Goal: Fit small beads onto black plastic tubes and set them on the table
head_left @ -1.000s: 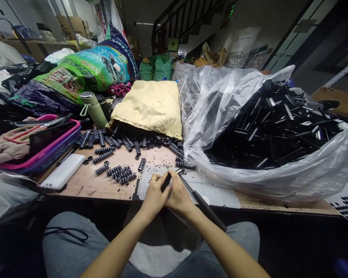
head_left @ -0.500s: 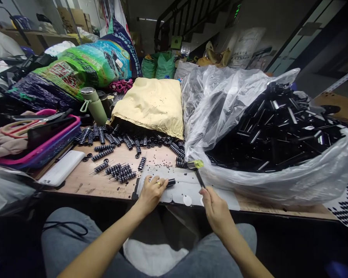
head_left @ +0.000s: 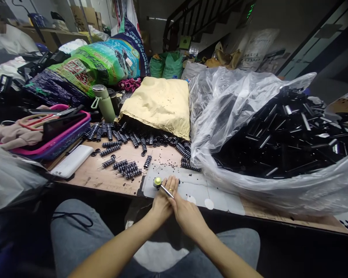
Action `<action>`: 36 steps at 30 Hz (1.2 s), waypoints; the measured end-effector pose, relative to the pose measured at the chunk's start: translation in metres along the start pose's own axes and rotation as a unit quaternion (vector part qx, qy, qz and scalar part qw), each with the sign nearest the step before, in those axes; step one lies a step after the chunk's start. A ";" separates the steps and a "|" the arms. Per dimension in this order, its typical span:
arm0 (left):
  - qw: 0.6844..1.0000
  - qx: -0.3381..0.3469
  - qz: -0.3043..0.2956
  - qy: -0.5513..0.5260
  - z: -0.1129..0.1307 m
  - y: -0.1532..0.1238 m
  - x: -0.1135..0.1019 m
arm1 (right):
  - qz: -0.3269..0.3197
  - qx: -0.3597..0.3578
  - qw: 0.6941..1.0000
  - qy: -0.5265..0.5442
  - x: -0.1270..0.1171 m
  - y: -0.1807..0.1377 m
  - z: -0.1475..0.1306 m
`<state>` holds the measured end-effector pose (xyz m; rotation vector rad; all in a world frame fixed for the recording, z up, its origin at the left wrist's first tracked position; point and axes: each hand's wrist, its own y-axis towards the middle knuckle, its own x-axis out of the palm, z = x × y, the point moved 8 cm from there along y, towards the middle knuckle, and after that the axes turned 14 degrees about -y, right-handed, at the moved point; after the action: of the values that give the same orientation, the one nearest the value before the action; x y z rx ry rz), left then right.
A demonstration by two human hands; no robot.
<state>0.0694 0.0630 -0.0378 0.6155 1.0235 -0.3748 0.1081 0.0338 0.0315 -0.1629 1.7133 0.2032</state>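
Note:
My right hand [head_left: 188, 214] is closed round the handle of a small hammer [head_left: 166, 191]. The hammer's yellow-green face is beside my left hand's knuckles, above the grey mat [head_left: 229, 199]. My left hand [head_left: 162, 200], with a ring on one finger, is closed over a black tube [head_left: 179, 181] lying on the mat. Only a dark end of that tube shows past the fingers; the rest is hidden. My right thumb side overlaps the left hand's edge. Left of the mat lies a pile of black-and-white patterned rollers [head_left: 129, 170], several with thin metal pins sticking out.
A big clear plastic bag [head_left: 203, 104] of glossy black tubes fills the right side. A cream sack [head_left: 159, 100] stands behind more rollers. At left are a white phone-like slab [head_left: 72, 160], a pink-rimmed basket [head_left: 85, 119] with scissors, and a green flask [head_left: 106, 106].
My right hand has swung the hammer leftward, from right of the mat to over my left hand. The left hand stays on the tube. The view has shifted slightly.

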 end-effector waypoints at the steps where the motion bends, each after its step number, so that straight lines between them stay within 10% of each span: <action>1: 1.000 0.006 0.002 -0.009 -0.001 0.002 -0.001 | -0.029 0.003 0.999 -0.013 0.008 0.002 -0.001; 11: 0.975 -0.077 -0.045 -0.204 -0.012 0.004 -0.043 | -0.007 0.119 0.990 -0.079 0.008 0.005 0.077; 15: 0.910 -0.360 0.113 -0.172 -0.134 0.024 -0.100 | 0.009 0.133 0.981 -0.142 0.028 0.000 0.103; 21: 0.858 -0.472 0.148 -0.135 -0.256 0.079 -0.129 | 0.109 0.059 0.987 -0.098 0.014 0.005 0.096; 31: 0.863 -0.417 0.169 -0.228 -0.248 0.069 -0.108 | 0.214 0.009 0.977 -0.021 -0.056 0.082 0.108; 36: 0.823 -0.353 0.216 -0.389 -0.201 0.052 -0.111 | 0.303 0.228 0.925 -0.035 -0.096 0.110 0.200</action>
<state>-0.0909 0.2317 -0.0003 -0.0275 0.1579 0.1753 0.2903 0.1853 0.1020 0.7199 1.6510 0.2518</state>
